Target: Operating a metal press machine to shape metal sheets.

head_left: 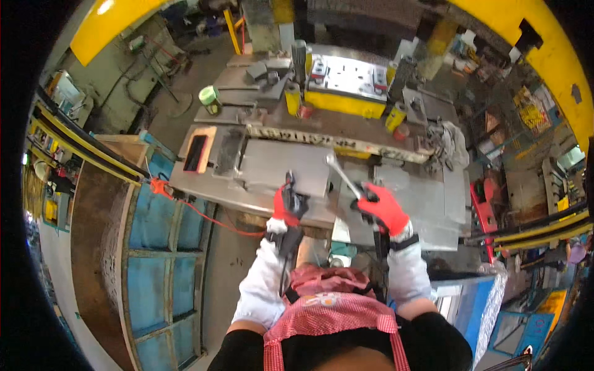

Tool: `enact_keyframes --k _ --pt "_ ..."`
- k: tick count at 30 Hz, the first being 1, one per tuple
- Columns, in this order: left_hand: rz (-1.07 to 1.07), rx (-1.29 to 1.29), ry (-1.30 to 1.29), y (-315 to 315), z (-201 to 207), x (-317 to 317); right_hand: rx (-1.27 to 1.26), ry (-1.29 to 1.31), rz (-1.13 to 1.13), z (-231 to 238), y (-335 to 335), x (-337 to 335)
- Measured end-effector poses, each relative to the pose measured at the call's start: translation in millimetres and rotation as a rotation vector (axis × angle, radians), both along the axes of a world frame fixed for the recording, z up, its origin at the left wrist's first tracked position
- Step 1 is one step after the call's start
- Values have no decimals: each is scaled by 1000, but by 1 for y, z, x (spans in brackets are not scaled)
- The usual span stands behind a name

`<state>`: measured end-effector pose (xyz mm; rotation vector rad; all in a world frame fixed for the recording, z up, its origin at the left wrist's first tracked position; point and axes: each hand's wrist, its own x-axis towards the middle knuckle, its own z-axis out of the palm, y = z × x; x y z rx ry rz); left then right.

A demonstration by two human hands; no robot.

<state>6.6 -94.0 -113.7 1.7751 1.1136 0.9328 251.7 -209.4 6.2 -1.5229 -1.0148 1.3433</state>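
While right hand (382,209) wraps grip snugly round wrench (345,175), shaft slanting toward 10 o'clock, left hand (291,203) sits nearer metal plate (275,159) at 12 o'clock on table (201,181); left grip part-curled, cannot tell if holding.

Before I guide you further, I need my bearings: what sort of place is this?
Probably a metalworking or press shop: a yellow-sided tooling block, a flat metal plate, and a wrench in the gloved right hand.

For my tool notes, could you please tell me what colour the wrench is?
The wrench is silver-grey, showing best in the head view.
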Motion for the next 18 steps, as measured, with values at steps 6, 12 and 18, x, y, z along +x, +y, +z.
enact_keyframes --k 6,12,18 --pt "-95 793 293 -16 42 -33 70 248 258 -2 -82 15" --pt "-410 769 174 94 104 56 76 325 25 13 -90 3" --pt "-608 245 -281 192 89 136 166 413 -150 32 -29 11"
